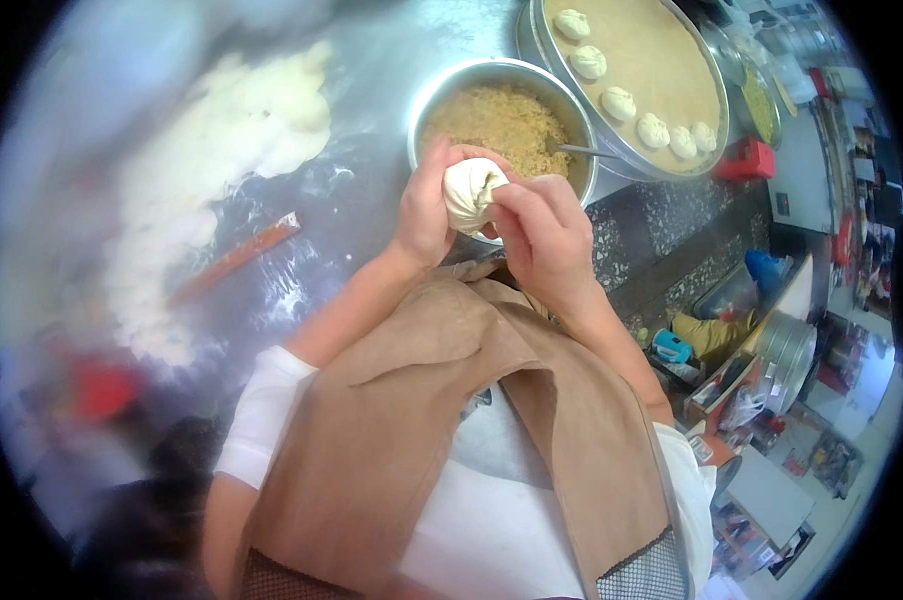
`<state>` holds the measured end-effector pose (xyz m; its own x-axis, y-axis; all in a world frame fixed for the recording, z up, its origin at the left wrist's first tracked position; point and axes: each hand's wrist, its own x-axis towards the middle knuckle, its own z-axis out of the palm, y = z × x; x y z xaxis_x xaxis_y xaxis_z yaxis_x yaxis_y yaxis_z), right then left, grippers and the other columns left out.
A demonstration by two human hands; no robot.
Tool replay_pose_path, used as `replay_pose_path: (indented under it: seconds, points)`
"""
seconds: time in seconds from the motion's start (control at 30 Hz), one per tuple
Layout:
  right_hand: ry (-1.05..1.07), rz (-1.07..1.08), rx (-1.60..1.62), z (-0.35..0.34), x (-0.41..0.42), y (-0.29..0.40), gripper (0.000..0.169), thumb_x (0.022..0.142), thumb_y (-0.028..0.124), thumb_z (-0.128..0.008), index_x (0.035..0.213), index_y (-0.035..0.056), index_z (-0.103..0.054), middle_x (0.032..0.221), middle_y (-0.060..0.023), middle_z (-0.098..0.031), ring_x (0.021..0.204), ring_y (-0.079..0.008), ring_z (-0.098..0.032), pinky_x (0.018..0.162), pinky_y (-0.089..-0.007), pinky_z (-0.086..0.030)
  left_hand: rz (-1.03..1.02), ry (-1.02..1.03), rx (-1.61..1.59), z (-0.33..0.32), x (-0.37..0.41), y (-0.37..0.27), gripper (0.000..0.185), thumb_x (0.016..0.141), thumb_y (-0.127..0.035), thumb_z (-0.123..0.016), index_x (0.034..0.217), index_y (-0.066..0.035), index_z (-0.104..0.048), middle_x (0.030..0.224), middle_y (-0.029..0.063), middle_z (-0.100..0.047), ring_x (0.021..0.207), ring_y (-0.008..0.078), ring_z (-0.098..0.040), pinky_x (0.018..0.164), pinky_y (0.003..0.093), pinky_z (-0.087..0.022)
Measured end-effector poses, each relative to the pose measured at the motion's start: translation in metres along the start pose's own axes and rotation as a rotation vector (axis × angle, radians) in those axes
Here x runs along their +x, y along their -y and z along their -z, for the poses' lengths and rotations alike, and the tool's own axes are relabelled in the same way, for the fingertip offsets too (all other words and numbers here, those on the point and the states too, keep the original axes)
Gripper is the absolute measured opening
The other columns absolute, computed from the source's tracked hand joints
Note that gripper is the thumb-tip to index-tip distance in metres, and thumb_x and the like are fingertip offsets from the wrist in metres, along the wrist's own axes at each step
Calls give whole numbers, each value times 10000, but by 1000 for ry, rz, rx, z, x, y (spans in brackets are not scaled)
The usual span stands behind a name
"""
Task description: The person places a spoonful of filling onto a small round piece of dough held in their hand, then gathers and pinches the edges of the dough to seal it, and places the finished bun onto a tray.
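Observation:
A round dough bun (466, 196) with pleats twisted around one side rests in my left hand (423, 206), whose fingers curl around it. My right hand (545, 232) pinches the gathered dough at the bun's right side. Both hands are over the near rim of a steel bowl (588, 180). Inside the bowl lies a yellow-brown minced filling (489, 112), partly hidden by my hands. A metal utensil handle (586, 151) sticks out of the filling to the right.
A round steamer tray (650, 67) at upper right carries several pleated buns (618, 103). On the metal worktop, left, lie a large mass of dough (219, 127), loose flour and a wooden stick (241, 255). A red container (748, 159) stands beyond the tray; stacked steamer rings (785, 360) are lower right.

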<state>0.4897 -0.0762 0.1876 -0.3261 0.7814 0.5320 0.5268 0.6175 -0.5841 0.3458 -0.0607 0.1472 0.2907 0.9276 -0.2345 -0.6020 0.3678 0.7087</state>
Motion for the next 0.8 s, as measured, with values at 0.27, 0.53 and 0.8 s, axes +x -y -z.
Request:
replay_pose_path:
  seconds: [0.27,0.53,0.8]
  points:
    - [146,187,-68,14,7,-2,278,690,-19,-682,948,46,-603,880,-80,-559,748,-267,-559,646,-348,-472,234,98,96,1,3,-15,681,974,-601,-205,974,-56,-612,787,48,-634,649,133,-619,453,274,-482]
    - [259,206,-130,23,9,2,301,645,7,-691,919,55,-577,896,-76,-547,803,-259,-557,682,-345,-466,405,206,290,1,14,-24,649,953,-634,-278,991,-84,-622,752,33,-641,614,134,-631,407,260,-472]
    - [363,352,-147,34,13,6,176,708,71,-653,866,53,-575,866,-81,-521,778,-253,-563,665,-353,-494,546,206,350,-6,29,-21,604,963,-592,-336,939,-70,-639,751,39,-646,583,145,-632,390,287,-478]
